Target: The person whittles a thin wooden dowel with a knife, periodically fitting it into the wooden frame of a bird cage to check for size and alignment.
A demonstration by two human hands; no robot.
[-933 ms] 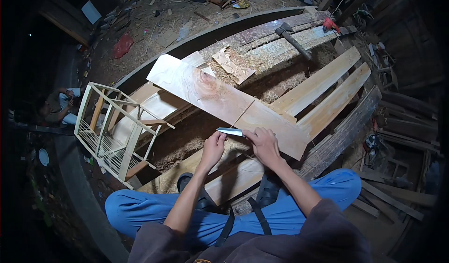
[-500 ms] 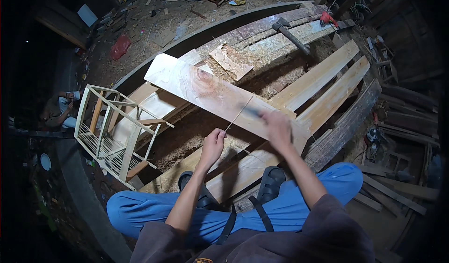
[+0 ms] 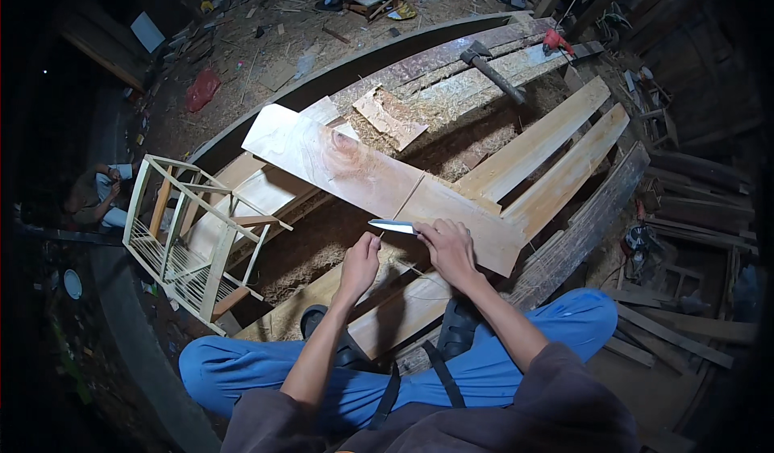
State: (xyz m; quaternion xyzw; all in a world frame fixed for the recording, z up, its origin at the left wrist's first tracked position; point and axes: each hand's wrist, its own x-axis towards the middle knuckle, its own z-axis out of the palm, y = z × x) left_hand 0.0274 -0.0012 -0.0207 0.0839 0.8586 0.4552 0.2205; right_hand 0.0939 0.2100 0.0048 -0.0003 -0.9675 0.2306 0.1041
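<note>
My right hand (image 3: pixel 448 248) is closed round the handle of a knife (image 3: pixel 393 226), its pale blade pointing left. In my left hand (image 3: pixel 359 266) a thin wooden stick (image 3: pixel 409 194) is pinched between thumb and fingers. The stick slants up and away over a broad wooden plank (image 3: pixel 367 163), and the blade crosses it just above my left fingertips. Whether the edge bites into the stick cannot be made out. At the left stands a small cage-like frame (image 3: pixel 211 243) of wooden strips and thin rods.
An axe (image 3: pixel 492 71) and a red power tool (image 3: pixel 555 42) lie on the far boards. Long planks (image 3: pixel 568 171) stretch right, with gaps between. Shavings and a loose wood piece (image 3: pixel 391 118) lie beyond. Another person (image 3: pixel 105 195) sits far left.
My right hand has drawn the knife back toward me and left, from over the plank down to near my left hand. My left hand has barely shifted.
</note>
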